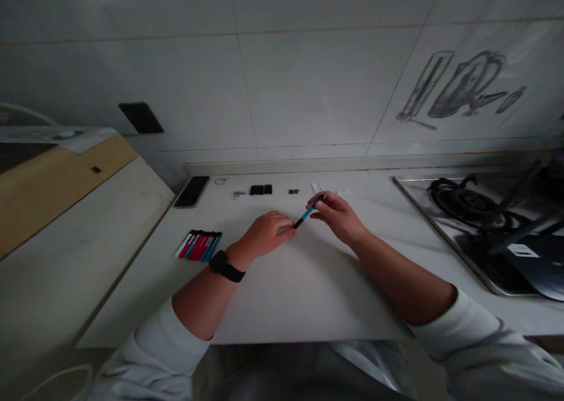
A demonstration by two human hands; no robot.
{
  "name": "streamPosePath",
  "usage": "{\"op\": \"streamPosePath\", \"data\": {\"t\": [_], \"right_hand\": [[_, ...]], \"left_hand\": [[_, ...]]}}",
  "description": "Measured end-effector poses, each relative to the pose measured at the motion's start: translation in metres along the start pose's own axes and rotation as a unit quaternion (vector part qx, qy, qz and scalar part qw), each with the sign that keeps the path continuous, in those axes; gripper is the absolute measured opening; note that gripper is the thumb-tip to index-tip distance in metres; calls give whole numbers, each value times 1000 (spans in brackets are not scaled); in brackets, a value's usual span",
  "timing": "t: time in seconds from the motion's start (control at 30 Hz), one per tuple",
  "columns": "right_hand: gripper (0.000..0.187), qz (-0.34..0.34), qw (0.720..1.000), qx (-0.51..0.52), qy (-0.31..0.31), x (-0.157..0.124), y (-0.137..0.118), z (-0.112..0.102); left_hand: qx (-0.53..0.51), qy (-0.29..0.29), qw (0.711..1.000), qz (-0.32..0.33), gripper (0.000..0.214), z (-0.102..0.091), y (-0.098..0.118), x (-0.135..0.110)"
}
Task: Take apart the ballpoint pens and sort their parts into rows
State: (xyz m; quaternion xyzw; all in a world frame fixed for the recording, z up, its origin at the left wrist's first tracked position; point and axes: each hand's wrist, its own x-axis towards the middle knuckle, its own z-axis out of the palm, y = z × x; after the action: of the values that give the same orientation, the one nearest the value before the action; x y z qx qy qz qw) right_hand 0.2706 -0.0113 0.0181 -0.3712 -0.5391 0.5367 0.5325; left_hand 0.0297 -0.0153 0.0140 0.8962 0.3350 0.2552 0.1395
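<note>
A blue ballpoint pen with black ends is held slanted above the white counter, between my two hands. My right hand pinches its upper end between thumb and fingers. At the lower black tip, the thumb and fingertips of my left hand close on the pen. Behind my hands lie small springs, a row of black grip pieces, small dark parts and thin white refill-like sticks. To the left, several red, blue and white pen barrels lie side by side.
A phone lies at the counter's back left, near a thin ring. On the right a gas stove is set into the white counter, with a dark object over it. A tiled wall rises behind.
</note>
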Motion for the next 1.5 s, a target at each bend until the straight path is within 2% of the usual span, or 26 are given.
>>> {"op": "streamPosePath", "data": {"t": [0.1, 0.27, 0.67, 0.93, 1.07, 1.27, 1.4, 1.5], "right_hand": [[40, 31, 998, 49, 8, 2, 0, -4], [56, 11, 998, -2, 64, 9, 4, -15], [51, -10, 995, -55, 86, 16, 12, -22], [52, -23, 994, -56, 94, 17, 6, -26], [51, -39, 991, -59, 116, 20, 0, -33], [47, -87, 973, -114, 181, 29, -20, -69], [46, -111, 944, -162, 266, 36, -31, -108], [49, -93, 921, -213, 313, 37, -35, -142]], "left_hand": [[-50, -30, 998, 24, 36, 0, 1, -1], [-67, -6, 997, -37, 41, 0, -5, -2], [-36, -24, 998, -53, 37, 3, -8, -3], [-19, -33, 998, -41, 37, 4, -8, -2], [-11, -34, 999, -39, 36, 5, -9, -3], [-11, -34, 999, -28, 36, 7, -12, -3], [-10, -41, 999, -25, 36, 6, -12, -2], [-13, -44, 999, -25, 37, 5, -11, -2]]}}
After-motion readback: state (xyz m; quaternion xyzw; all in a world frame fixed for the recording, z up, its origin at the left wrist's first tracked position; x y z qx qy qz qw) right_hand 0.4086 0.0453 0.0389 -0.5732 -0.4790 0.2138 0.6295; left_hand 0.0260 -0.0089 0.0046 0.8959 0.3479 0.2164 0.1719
